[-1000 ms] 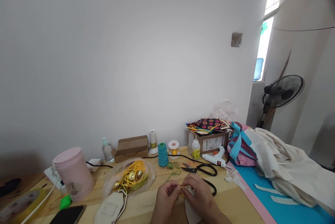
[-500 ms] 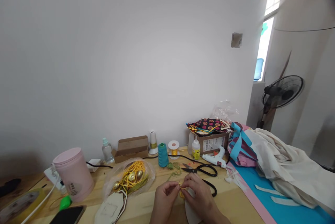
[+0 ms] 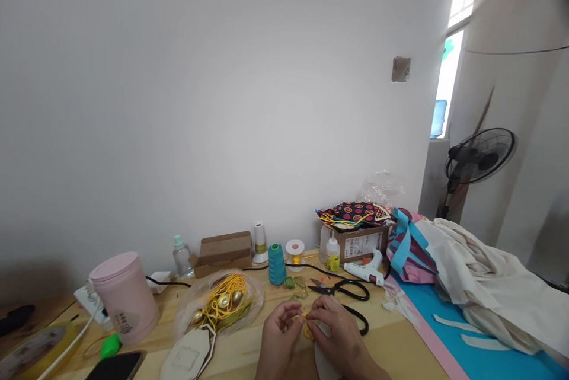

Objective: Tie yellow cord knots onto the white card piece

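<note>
Low in the middle of the head view, my left hand (image 3: 281, 331) and my right hand (image 3: 336, 328) meet fingertip to fingertip. Between them they pinch a thin yellow cord (image 3: 308, 330), part of which hangs in a small loop below the fingers. Under my right hand lies a pale, flat rounded piece (image 3: 323, 362), mostly covered by the hand. Just beyond the right hand rest black-handled scissors (image 3: 342, 289), blades toward the left. A small tangle of green thread (image 3: 297, 286) lies past my fingertips.
To the left, a clear bag of yellow cords and gold bells (image 3: 226, 300) lies beside flat pale plates (image 3: 186, 356). A teal thread cone (image 3: 277, 264), glue bottle (image 3: 332, 252) and glue gun (image 3: 367, 268) stand behind. Pink canister (image 3: 127, 300) far left; white cloth (image 3: 484, 273) at right.
My left fingers have lifted and spread slightly, with the thumb still at the cord. My right hand keeps its pinch in nearly the same place.
</note>
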`<state>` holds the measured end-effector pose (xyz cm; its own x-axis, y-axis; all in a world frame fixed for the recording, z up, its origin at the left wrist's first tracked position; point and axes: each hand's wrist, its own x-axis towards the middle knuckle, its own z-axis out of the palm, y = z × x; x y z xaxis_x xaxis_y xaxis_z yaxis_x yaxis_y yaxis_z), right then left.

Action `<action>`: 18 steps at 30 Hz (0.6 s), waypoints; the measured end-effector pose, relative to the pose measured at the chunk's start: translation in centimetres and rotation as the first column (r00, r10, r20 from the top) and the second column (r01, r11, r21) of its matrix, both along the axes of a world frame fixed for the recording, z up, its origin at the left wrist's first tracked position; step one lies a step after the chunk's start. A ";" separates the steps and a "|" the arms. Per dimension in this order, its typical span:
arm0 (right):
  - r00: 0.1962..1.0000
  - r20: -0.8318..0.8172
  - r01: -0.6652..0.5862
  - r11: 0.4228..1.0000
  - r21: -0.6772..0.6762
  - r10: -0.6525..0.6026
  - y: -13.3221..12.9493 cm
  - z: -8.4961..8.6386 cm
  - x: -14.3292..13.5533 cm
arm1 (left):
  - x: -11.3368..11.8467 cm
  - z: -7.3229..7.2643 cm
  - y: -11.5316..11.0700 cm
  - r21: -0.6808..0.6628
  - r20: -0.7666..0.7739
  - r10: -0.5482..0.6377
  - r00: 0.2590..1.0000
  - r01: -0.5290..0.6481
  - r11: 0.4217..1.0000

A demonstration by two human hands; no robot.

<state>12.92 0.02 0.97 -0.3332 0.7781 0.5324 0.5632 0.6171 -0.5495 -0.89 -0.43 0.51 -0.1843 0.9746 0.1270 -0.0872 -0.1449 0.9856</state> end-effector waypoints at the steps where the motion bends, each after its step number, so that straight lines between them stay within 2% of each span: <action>1: 1.000 -0.003 -0.003 1.000 -0.010 0.003 0.0 0.1 0.0 | 0.0 -0.1 0.0 -0.002 0.011 -0.017 1.000 0.017 1.000; 7: 0.995 -0.091 -0.045 0.997 -0.070 0.038 0.0 0.4 -0.1 | 0.2 -0.3 -0.1 -0.019 -0.027 -0.137 0.990 0.136 0.990; 9: 0.987 -0.158 -0.058 0.994 -0.093 0.042 0.2 0.2 -0.2 | 0.3 -0.3 -0.2 -0.023 -0.034 -0.149 0.988 0.149 0.989; 12: 0.954 -0.300 -0.091 0.976 -0.198 0.028 0.8 -0.3 -0.4 | 0.3 -0.1 -0.2 -0.025 -0.030 -0.146 0.989 0.145 0.989; 15: 0.862 -0.503 -0.225 0.935 -0.276 0.059 1.2 -0.1 -0.2 | 0.2 0.1 -0.1 -0.046 -0.014 -0.090 0.996 0.089 0.995; 18: 0.688 -0.719 -0.414 0.867 -0.278 0.099 1.0 1.0 1.2 | 0.0 0.3 0.0 -0.091 0.014 0.000 1.000 0.001 0.996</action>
